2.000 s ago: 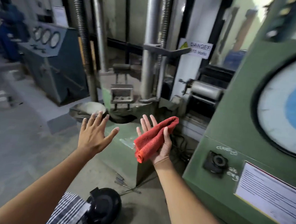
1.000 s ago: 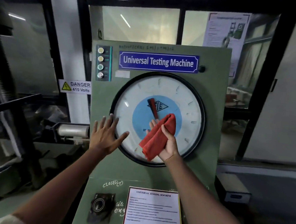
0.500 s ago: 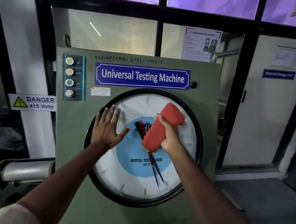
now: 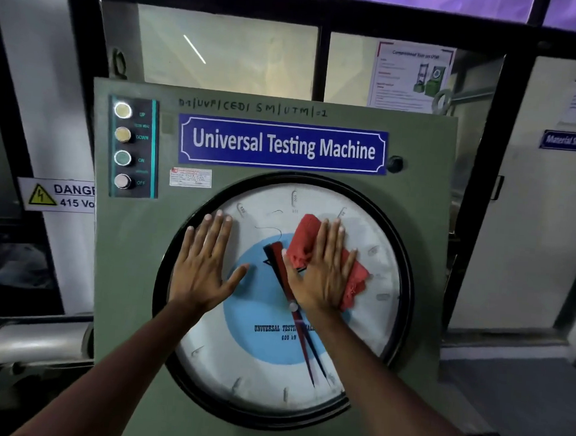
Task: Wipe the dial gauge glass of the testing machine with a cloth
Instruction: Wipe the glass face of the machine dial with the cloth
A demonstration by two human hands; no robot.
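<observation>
**Cloth flat on gauge glass, wipe getting under way**

Right hand (image 4: 324, 270) is pressing the red cloth (image 4: 353, 279) flat against the dial gauge glass (image 4: 256, 377), fingers spread and laid over it, not curled round it — so it's pinning the cloth w/ the palm rather than clamping it. The cloth is sitting on the upper right part of the dial, just above the pointer hub. Left hand (image 4: 206, 270) is lying open and empty on the upper left of the glass, fingertips near the black bezel (image 4: 163, 277), prob. bracing. The gauge is filling the lower front of the green testing machine (image 4: 131, 275), under the blue nameplate (image 4: 282, 145).

Judging by the faint marks showing across most of the face, the bulk of the glass is waiting to be done.

To do this step well:
- keeping the palm flat, even pressure, overlapping passes from top to bottom
- working right out to the bezel, where dirt tends to collect
- shifting the left hand off the glass to the green panel, else it's leaving prints and covering an unwiped patch
- refolding the cloth to a clean side when it's loading up
</observation>
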